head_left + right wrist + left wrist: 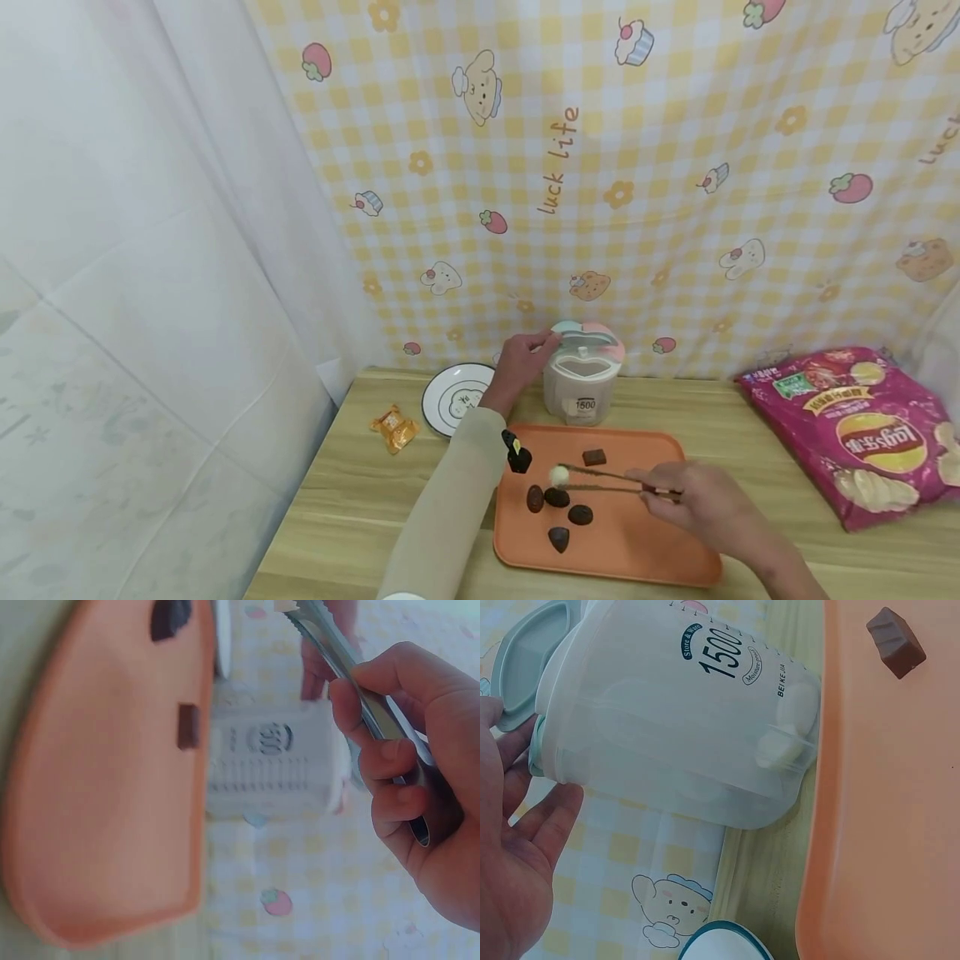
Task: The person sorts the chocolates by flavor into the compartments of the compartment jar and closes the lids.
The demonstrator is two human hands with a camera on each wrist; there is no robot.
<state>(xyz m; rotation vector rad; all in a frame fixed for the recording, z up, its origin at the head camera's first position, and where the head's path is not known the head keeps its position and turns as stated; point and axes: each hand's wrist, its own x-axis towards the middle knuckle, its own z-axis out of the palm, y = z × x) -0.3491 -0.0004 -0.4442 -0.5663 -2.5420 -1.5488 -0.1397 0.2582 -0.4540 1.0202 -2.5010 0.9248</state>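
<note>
1. Before you: tray (660, 550) with chocolates (558, 500) on it.
2. Behind the tray: storage container (581, 383).
3. Left of the container: plate (442, 400), then wrapped snack (393, 427).
4. Right: chip bag (855, 433).

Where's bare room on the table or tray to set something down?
Free: right half of the tray; table between tray and chip bag; front-left corner below the wrapped snack. Crowded: tray's left side with chocolates, and around the container.

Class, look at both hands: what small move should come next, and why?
Probably carry the white ball up to the clear plastic jar. The right hand pinches it in metal tongs above the orange tray, and the left hand touches the jar's lid.
</note>
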